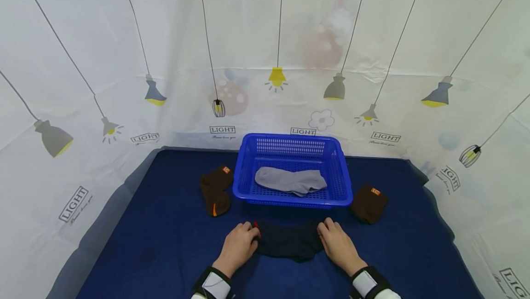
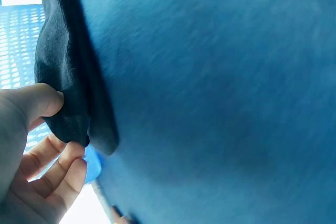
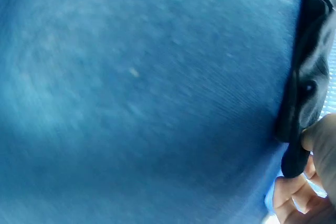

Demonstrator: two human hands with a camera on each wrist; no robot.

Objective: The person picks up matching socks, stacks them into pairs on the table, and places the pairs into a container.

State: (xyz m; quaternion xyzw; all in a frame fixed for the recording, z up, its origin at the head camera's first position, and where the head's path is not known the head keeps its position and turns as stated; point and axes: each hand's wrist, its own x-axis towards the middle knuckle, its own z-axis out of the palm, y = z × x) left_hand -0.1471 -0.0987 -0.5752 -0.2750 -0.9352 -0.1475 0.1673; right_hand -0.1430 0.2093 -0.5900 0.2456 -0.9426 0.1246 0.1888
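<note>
At far left on a dark blue tabletop, a brown sock with an orange label lies bent just beside the basket. In front of it and to its right, a person's left hand pinches the red-marked end of a dark sock, thumb on the near face and fingers behind. At center, the blue basket stands against the backdrop side, a grey sock lying lengthwise inside, apparently with a second layer beneath it. The dark sock spans the space between the two hands, in front of the basket; whether it is one sock or two laid together is hard to tell. The right hand grasps the opposite end between thumb and fingers. At far right, a second brown sock, its orange label facing up, rests by the basket's near corner. The work appears partway along: the grey sock is in the basket, the dark one is being handled outside it, and the two brown socks lie apart, unpaired.
</note>
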